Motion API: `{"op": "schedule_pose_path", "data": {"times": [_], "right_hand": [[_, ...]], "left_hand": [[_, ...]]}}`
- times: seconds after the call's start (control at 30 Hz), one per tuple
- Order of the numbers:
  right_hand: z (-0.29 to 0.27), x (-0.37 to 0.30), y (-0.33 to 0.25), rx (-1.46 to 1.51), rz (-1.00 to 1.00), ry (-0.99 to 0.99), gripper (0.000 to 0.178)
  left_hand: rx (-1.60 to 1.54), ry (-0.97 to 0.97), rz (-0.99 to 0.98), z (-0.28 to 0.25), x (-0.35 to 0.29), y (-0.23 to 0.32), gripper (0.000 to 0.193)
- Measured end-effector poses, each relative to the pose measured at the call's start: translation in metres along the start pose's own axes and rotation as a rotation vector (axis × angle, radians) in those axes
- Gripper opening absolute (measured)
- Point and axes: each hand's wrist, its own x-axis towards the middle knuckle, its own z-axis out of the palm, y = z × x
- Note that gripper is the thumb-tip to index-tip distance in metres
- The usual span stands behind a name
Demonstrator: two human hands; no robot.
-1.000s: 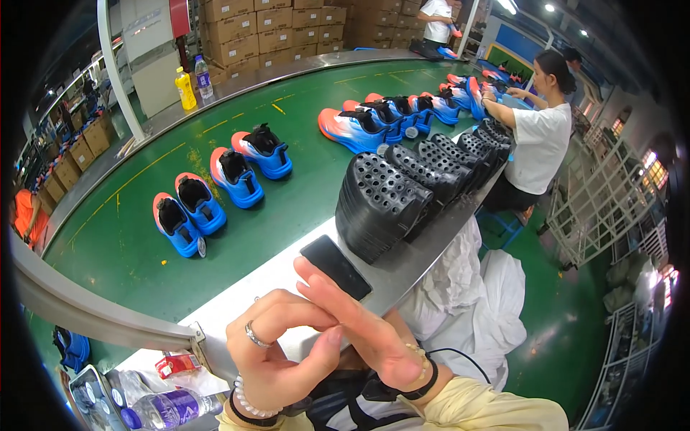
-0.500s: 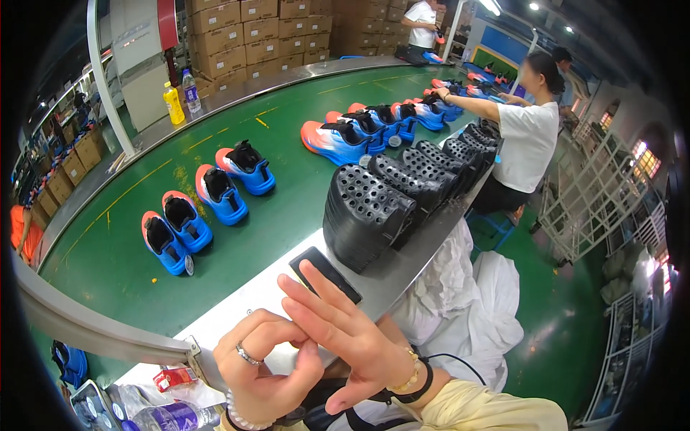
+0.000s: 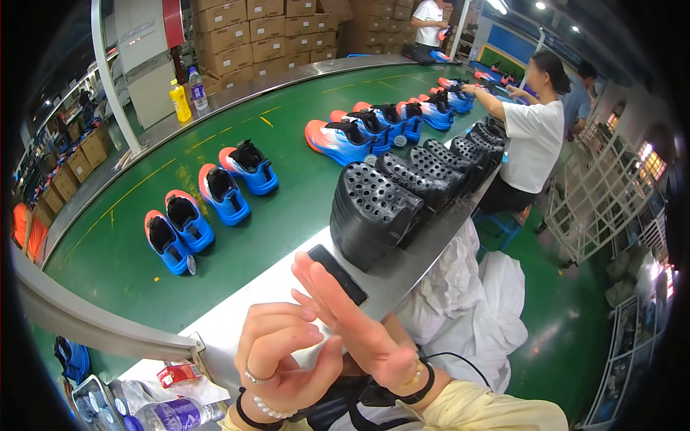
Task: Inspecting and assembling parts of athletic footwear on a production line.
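In front of me, above the metal ledge (image 3: 402, 276), both my hands are raised close together. My right hand (image 3: 352, 316) is open, its fingers stretched straight and held side by side, with nothing in it. Beside it on the left, my left hand (image 3: 287, 352) has loosely bent fingers; thumb and fingertips are apart, and I see nothing between them. Whether the hands touch I cannot tell. Just behind my right fingers lies a dark, flat, phone-like slab (image 3: 341, 276), partly covered by them. Stacked black perforated shoe inserts (image 3: 374, 208) stand beyond it.
Blue and orange sneakers (image 3: 230, 194) stand on the green conveyor belt (image 3: 129, 237), with more in a row farther right. A co-worker (image 3: 532, 129) handles shoes there. At lower left are a plastic bottle (image 3: 172, 414) and a metal frame bar (image 3: 100, 316). White sacking (image 3: 496, 309) hangs right.
My left fingers have come away from my right fingers and loosened from a ring-like pinch. My right hand has turned more edge-on. The view has shifted slightly.
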Motion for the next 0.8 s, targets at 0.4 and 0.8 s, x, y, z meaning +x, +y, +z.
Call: {"op": "schedule_pose_path", "data": {"times": [0.4, 0.8], "right_hand": [[0.003, -0.004, 0.005, 0.057, -0.043, -0.045, 0.117], [-0.003, -0.003, -0.004, -0.226, -0.067, -0.056, 0.118]], "left_hand": [[0.049, 0.077, 0.093, 0.006, -0.007, 0.004, 0.039], [0.065, 0.011, 0.091, 0.002, -0.002, 0.009, 0.042]]}}
